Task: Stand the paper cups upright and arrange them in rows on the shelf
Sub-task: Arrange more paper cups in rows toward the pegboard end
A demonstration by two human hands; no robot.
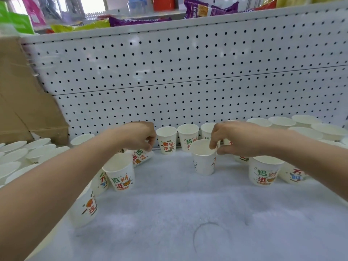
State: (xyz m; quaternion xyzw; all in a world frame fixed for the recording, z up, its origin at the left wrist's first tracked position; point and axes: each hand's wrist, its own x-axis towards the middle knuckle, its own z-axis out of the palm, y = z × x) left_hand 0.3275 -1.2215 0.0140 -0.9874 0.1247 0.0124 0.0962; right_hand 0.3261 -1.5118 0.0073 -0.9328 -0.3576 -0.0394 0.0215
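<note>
White paper cups with coloured print stand on the shelf's pale fuzzy mat [169, 204]. My right hand [237, 138] pinches the rim of an upright cup [204, 161] in the middle. My left hand [137, 136] grips a tilted cup [141, 156] lying on its side. A back row of upright cups [166, 140] lines the pegboard. More upright cups stand at front left [120, 174] and at right [263, 170].
A white pegboard [169, 81] backs the shelf. Plain white paper bowls are stacked at left [17, 153] and at right [305, 127]. A brown cardboard box [22, 102] leans at the left. Snack bags [207, 8] lie on the shelf above.
</note>
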